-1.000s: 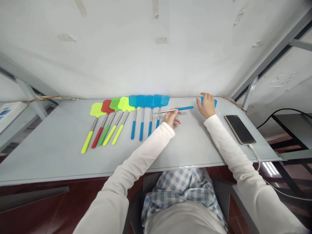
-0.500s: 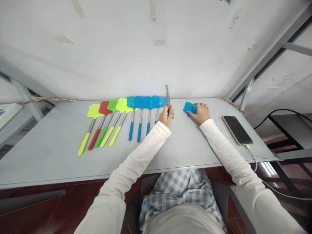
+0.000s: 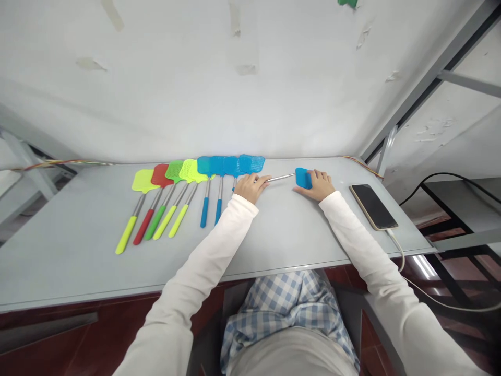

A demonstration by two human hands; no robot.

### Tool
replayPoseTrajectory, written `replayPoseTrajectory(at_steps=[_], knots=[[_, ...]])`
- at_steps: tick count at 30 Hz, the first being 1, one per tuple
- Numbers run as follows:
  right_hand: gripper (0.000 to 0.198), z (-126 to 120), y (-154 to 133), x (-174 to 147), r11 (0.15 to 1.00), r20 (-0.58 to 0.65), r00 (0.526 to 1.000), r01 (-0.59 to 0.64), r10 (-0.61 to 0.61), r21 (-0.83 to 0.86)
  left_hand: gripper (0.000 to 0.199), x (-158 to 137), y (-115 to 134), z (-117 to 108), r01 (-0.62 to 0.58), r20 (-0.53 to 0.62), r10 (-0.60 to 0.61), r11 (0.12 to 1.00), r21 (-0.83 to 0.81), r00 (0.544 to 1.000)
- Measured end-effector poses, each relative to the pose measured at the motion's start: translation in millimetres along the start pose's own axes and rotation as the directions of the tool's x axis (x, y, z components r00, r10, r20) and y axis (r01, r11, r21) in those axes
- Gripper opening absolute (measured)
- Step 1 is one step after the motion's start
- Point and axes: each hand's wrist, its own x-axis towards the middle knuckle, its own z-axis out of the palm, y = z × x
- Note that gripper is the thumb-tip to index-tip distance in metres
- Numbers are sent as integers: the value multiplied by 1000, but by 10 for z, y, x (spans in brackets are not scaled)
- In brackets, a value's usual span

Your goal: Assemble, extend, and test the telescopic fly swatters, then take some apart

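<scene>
My left hand (image 3: 250,188) is closed around a fly swatter handle, mostly hidden in the fingers. Its thin metal rod (image 3: 279,178) points right, and the tip meets or nearly meets the edge of a blue swatter head (image 3: 302,178). That head is gripped by my right hand (image 3: 321,186), thumb at the near side and fingers over its right part. To the left lies a row of fly swatters with overlapping heads: a yellow-green one (image 3: 128,234), a red one (image 3: 143,226), a green one (image 3: 155,221) and several blue ones (image 3: 204,211). My left arm covers some blue handles.
A phone (image 3: 373,207) with a white charging cable (image 3: 399,249) lies at the right on the grey table (image 3: 289,235). The wall (image 3: 250,115) rises behind the table. Metal frame posts (image 3: 387,146) stand on both sides, with thin wires (image 3: 62,162) at the back left.
My left hand has lowered and turned, swinging the rod from upright to nearly level, toward the blue head. My right hand keeps hold of the head, which has turned slightly. The view has shifted a little.
</scene>
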Motion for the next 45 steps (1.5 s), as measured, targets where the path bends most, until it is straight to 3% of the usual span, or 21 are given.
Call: replayPoseTrajectory(at_steps=[3, 9, 12, 15, 17, 18, 20, 22, 23, 26, 30, 36, 45], knots=[[78, -7, -50, -8, 1000, 33, 999, -14, 14, -4, 45, -18, -19, -3, 23, -57, -23, 1000, -6, 998], [58, -89, -158, 4, 999, -24, 1000, -14, 13, -39, 36, -40, -32, -24, 59, -88, -61, 998, -26, 994], [41, -161, -136, 36, 997, -169, 983, -73, 78, 32, 34, -54, -22, -48, 83, -98, -85, 996, -29, 992], [41, -194, -64, 102, 948, -369, 904, -102, 214, 301, 35, -69, 8, -63, 75, -124, -77, 997, -26, 989], [46, -162, -37, 155, 790, -374, 851, -77, 370, 608, 35, -78, 33, -65, 45, -141, -48, 999, -26, 989], [47, -133, -38, 179, 638, -292, 845, -74, 448, 767, 35, -83, 45, -65, 28, -147, -32, 999, -28, 989], [42, -66, -70, 213, 228, -16, 864, -116, 504, 967, 36, -90, 65, -65, 1, -154, -7, 999, -39, 988], [33, -14, -124, 222, -134, 219, 884, -179, 412, 975, 37, -95, 76, -68, -10, -156, 2, 998, -56, 988], [30, 0, -153, 216, -255, 279, 895, -196, 347, 947, 37, -97, 79, -70, -10, -157, 0, 998, -64, 988], [22, -1, -236, 170, -452, 328, 922, -208, 204, 867, 37, -102, 79, -70, -2, -162, -10, 997, -73, 987], [16, -22, -309, 102, -533, 321, 938, -207, 129, 820, 38, -108, 71, -56, 8, -173, -19, 998, -63, 985], [17, 12, -338, 80, -488, 299, 944, -196, 142, 851, 41, -114, 70, -57, 70, -201, -82, 995, -68, 976], [16, 75, -354, 63, -532, 290, 950, -187, 116, 826, 40, -97, 4, 40, 61, -192, -79, 993, -99, 978]])
